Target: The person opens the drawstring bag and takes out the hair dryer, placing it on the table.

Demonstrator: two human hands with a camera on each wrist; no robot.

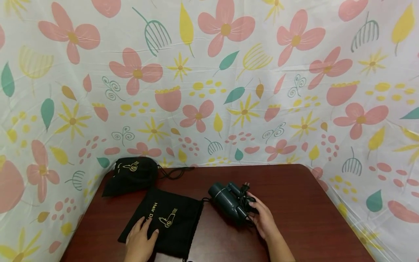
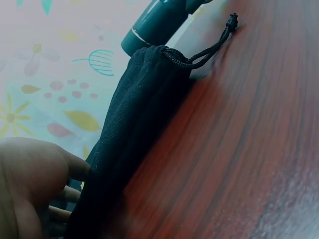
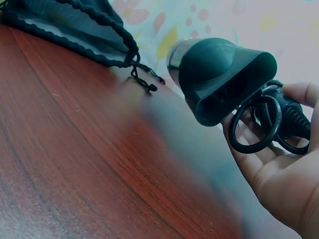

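Note:
A dark green folding hair dryer [image 1: 225, 200] is held in my right hand [image 1: 264, 221], above the right half of the table. Its black cord [image 3: 256, 142] is looped beside the handle within that hand's grasp, as the right wrist view shows. The flat nozzle [image 3: 259, 64] faces that camera. My left hand [image 1: 140, 241] rests on a flat black drawstring pouch [image 1: 180, 234] with a gold dryer print, its fingers spread over the lettering. From the right wrist, the pouch mouth [image 3: 75, 32] shows partly parted, with a knotted drawstring [image 3: 144, 82] hanging off its corner.
A second black pouch [image 1: 139, 180], bulging, stands at the back left of the brown wooden table [image 1: 294, 203]; its cord [image 1: 171, 173] trails to the right. A flower-printed curtain [image 1: 203, 80] hangs behind the table and along both sides.

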